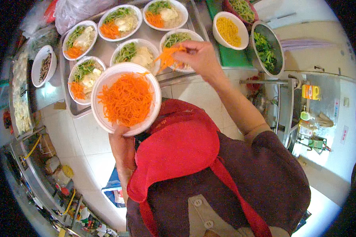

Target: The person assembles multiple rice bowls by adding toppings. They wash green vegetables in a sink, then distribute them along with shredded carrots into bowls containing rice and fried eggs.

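My left hand (122,133) grips the lower rim of a white bowl (156,112) heaped with shredded carrot (125,98); most of its fingers are hidden under the bowl. Pinched in my right hand (197,57) is a clump of carrot shreds (169,57), above the near edge of a metal tray (95,65). Close below that hand stands a white bowl (201,36) with greens in it. Beside it, another bowl (115,48) holds greens and a pale food, partly covered by the carrot bowl. Several more bowls on the tray hold greens, orange shreds and pale food.
Right of the tray, a bowl of yellow corn kernels (228,31) and a metal bowl of leafy greens (264,51) stand by a green board (235,58). At left are a bowl of brown strips (44,68) and a long tray of pale food (21,94). Plastic bags (77,14) lie behind.
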`<action>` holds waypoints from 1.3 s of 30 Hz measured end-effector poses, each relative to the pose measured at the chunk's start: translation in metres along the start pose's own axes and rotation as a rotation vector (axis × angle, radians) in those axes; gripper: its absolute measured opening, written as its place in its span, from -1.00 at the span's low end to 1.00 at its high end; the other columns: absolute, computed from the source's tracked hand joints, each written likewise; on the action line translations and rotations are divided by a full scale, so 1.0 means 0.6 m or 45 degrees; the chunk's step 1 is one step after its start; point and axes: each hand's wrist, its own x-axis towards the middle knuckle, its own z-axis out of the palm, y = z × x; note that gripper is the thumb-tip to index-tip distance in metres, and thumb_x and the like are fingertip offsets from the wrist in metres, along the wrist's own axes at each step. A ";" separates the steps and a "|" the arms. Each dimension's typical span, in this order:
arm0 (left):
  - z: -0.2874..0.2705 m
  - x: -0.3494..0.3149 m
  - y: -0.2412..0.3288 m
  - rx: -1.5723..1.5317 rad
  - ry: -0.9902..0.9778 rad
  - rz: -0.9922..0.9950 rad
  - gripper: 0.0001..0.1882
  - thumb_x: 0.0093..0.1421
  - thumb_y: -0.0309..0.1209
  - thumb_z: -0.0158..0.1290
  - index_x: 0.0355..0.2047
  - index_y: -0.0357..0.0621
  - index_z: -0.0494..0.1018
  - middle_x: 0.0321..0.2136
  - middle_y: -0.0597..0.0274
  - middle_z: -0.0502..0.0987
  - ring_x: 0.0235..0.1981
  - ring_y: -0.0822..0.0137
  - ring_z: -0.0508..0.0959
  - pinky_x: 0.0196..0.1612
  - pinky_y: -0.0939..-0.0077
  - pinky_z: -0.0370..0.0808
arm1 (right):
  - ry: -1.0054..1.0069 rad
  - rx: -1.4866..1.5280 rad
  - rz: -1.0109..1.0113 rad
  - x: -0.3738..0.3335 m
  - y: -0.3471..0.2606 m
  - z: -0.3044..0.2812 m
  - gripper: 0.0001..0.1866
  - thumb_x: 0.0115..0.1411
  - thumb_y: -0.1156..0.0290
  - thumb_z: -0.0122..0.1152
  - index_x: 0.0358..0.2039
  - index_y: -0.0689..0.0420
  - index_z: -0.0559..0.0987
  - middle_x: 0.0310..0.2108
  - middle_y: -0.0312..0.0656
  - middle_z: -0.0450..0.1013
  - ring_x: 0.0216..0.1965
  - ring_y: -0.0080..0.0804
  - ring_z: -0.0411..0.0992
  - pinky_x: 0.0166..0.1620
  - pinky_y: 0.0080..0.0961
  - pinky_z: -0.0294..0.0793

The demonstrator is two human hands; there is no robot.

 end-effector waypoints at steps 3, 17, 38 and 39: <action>-0.009 0.008 0.003 0.062 0.047 0.014 -0.32 -0.16 -0.61 -0.14 0.08 -0.36 0.08 -0.04 -0.04 0.30 0.00 0.08 0.35 0.04 0.21 0.32 | 0.104 -0.238 -0.038 0.023 0.048 -0.026 -0.77 -0.12 0.29 0.23 -0.50 0.20 0.61 -0.68 -0.20 0.45 -0.67 -0.59 0.41 -0.58 -0.60 0.36; -0.025 0.016 -0.002 -0.005 0.130 0.019 -0.34 -0.17 -0.61 -0.14 0.06 -0.40 0.10 0.02 -0.06 0.26 0.05 0.08 0.32 0.08 0.17 0.31 | 0.141 -1.030 -0.205 0.009 0.136 0.009 -0.70 -0.09 0.24 0.27 -0.32 0.07 0.60 -0.43 -0.17 0.51 -0.45 -0.20 0.46 -0.33 -0.42 0.46; -0.013 0.010 0.000 0.031 0.157 0.089 -0.30 -0.18 -0.62 -0.14 0.09 -0.37 0.06 -0.01 -0.06 0.28 -0.01 0.06 0.36 0.01 0.19 0.36 | -0.044 -1.164 -0.376 0.075 0.163 0.025 -0.80 -0.08 0.27 0.18 -0.49 0.11 0.61 -0.55 -0.07 0.46 -0.52 -0.12 0.44 -0.40 -0.34 0.44; -0.011 0.009 0.000 0.032 0.158 0.084 -0.31 -0.18 -0.62 -0.14 0.08 -0.37 0.06 -0.01 -0.06 0.28 -0.01 0.06 0.36 0.01 0.19 0.36 | -0.051 -1.098 -0.355 0.079 0.165 0.020 -0.80 -0.07 0.27 0.18 -0.48 0.10 0.61 -0.55 -0.07 0.47 -0.52 -0.14 0.45 -0.40 -0.36 0.44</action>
